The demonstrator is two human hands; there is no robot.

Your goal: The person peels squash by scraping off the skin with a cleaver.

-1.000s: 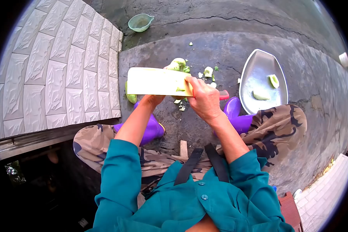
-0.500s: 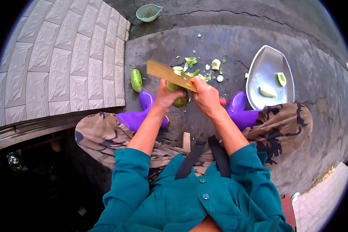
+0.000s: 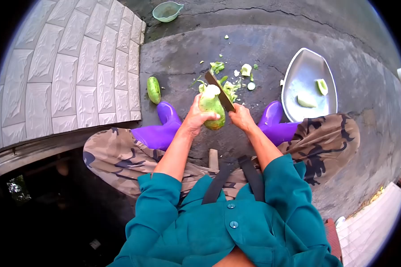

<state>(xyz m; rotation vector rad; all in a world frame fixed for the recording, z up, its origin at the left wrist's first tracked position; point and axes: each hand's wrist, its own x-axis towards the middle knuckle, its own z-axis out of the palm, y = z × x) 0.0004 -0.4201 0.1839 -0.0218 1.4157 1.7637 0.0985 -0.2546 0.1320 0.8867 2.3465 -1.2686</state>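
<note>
Left hand [image 3: 194,117] clamped round a pale green gourd [image 3: 213,106]; right hand [image 3: 242,118] closed on the handle of a cleaver [image 3: 221,92]. Gourd stands against the left palm: judged firm and fairly heavy, bare flesh probably slick. Best hold: its darker lower end, clear of the edge. Shape rounded, bulging below, whitish at the cut top. Cleaver: flat, dark blade, seen nearly edge-on, right of the left hand; contact with gourd unclear. Whole green fruit [image 3: 153,90]: elongated, mottled, beyond and left of the left hand. Smallest: ragged peel scraps [image 3: 230,90], beyond the right hand.
</note>
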